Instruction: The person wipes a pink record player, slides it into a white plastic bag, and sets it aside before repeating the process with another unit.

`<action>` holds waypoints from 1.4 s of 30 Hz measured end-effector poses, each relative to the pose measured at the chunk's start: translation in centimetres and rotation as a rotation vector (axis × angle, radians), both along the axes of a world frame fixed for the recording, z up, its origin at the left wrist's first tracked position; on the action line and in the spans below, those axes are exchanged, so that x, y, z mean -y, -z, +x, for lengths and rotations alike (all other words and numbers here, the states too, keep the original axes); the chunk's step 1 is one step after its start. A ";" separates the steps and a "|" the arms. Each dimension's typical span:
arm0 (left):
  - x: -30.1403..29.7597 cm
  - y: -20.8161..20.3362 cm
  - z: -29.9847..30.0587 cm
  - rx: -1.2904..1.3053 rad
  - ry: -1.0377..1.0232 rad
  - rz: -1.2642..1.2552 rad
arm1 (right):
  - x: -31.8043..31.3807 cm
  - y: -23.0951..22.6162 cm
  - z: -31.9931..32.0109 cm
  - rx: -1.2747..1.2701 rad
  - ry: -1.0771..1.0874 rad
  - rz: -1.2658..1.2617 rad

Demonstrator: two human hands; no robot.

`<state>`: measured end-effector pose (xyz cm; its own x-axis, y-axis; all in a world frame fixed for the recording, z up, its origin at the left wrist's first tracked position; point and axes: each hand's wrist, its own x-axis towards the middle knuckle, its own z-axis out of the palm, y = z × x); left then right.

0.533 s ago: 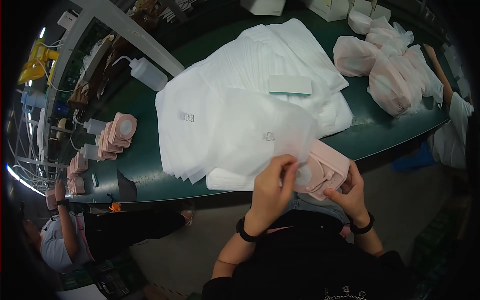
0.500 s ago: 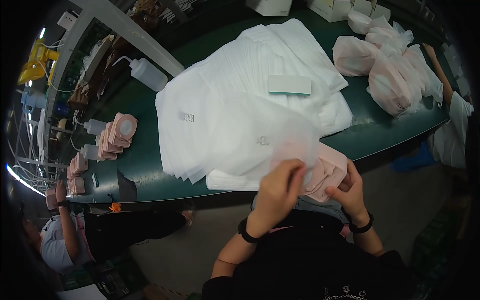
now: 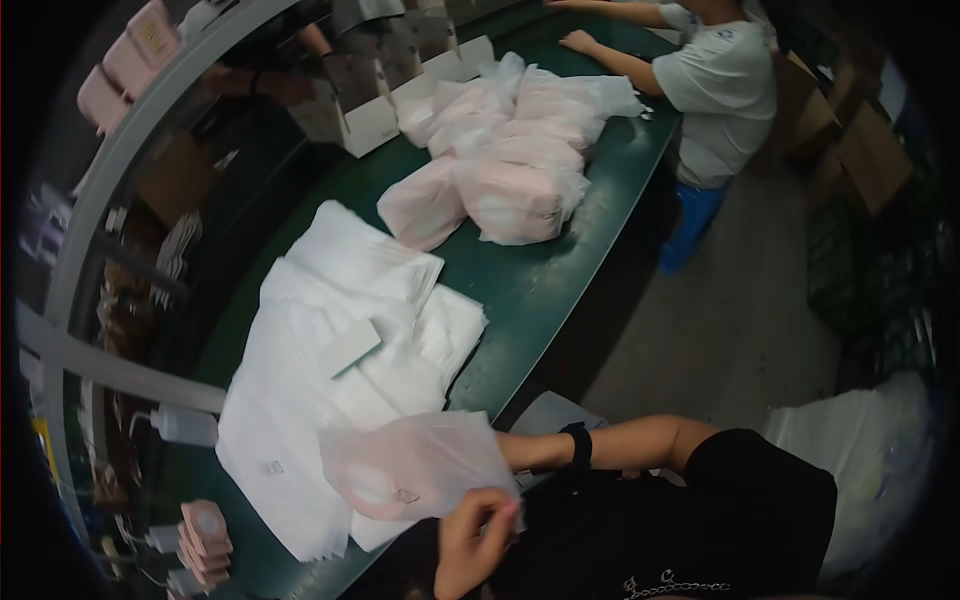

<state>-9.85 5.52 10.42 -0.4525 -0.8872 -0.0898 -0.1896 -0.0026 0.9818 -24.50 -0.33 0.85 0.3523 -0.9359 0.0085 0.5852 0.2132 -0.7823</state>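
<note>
A pink plastic device with a round pale disc [image 3: 372,486] sits inside a translucent white bag [image 3: 440,435], over the near end of the bag pile. My right hand [image 3: 514,452] reaches into the bag's mouth from the right, behind the film; its fingers are mostly hidden, but it appears to hold the device. Close by, my left hand [image 3: 472,540] is closed, its fingertips pinching the bag's near edge. Beyond them a wide pile of flat white bags [image 3: 310,330] covers the table, a small pale block [image 3: 351,348] lying on top.
Several bagged pink devices [image 3: 510,190] lie farther along the green table [image 3: 560,300]. Open white cartons [image 3: 370,125] stand behind them. At left are a squeeze bottle [image 3: 188,425] and stacked pink devices [image 3: 205,535]. A co-worker [image 3: 720,90] leans at the far edge near a blue stool [image 3: 692,222].
My view has swung to the right. The pink device, bare in my right hand before, is now inside the translucent bag. My left hand has moved to the bag's near edge.
</note>
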 end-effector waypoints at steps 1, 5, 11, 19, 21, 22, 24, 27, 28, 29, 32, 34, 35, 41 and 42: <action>0.5 0.0 2.2 0.043 -0.196 -0.053 | 0.9 -1.3 -0.6 -0.269 -0.253 -0.143; 3.1 -5.2 6.3 -0.071 -0.631 -0.121 | 0.7 -8.4 -2.1 -0.760 -0.659 -0.784; 0.4 -9.9 4.6 -0.204 -0.362 -0.515 | 0.9 -13.9 0.3 -0.392 0.534 -1.407; 4.4 -2.6 4.3 -0.268 -0.659 -0.582 | 0.0 -11.9 -0.1 0.079 -0.182 -0.476; 5.1 -0.9 4.6 -0.303 -0.797 -0.516 | 0.0 -12.5 -0.8 0.070 -0.074 -0.600; 5.1 -0.6 4.4 -0.304 -0.723 -0.526 | 0.2 -12.8 -0.9 0.065 0.014 -0.723; 4.9 -0.1 4.0 -0.307 -0.581 -0.545 | 0.4 -13.2 -0.6 0.058 0.109 -0.847; 4.8 0.5 3.8 -0.313 -0.386 -0.560 | 0.2 -13.2 1.1 0.041 0.187 -0.993; 4.8 0.7 3.8 -0.315 -0.328 -0.560 | 0.4 -13.2 0.9 0.039 0.182 -0.988; 4.5 0.9 4.1 -0.310 -0.282 -0.559 | 0.6 -13.4 0.4 -0.002 0.205 -1.044; 3.7 1.2 4.9 -0.289 -0.185 -0.549 | 1.1 -13.3 -1.7 -0.108 0.260 -1.025; 3.7 1.5 4.7 -0.272 -0.135 -0.534 | 1.2 -11.2 -4.4 -0.125 0.201 -0.534; 3.3 1.5 4.9 -0.256 -0.128 -0.537 | 1.4 -9.7 -5.2 -0.107 0.096 -0.179; 4.3 -1.6 5.3 0.141 0.490 -0.506 | -1.5 0.9 -5.3 -0.385 -0.426 0.133; 4.6 -1.6 5.0 0.142 0.476 -0.508 | -2.2 1.4 -5.7 -0.267 -0.489 0.161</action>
<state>-4.87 0.91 12.04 -0.8158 -0.5442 0.1957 -0.1827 0.5636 0.8056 -30.16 1.84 -0.56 0.7141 -0.6461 -0.2694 0.1754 0.5377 -0.8247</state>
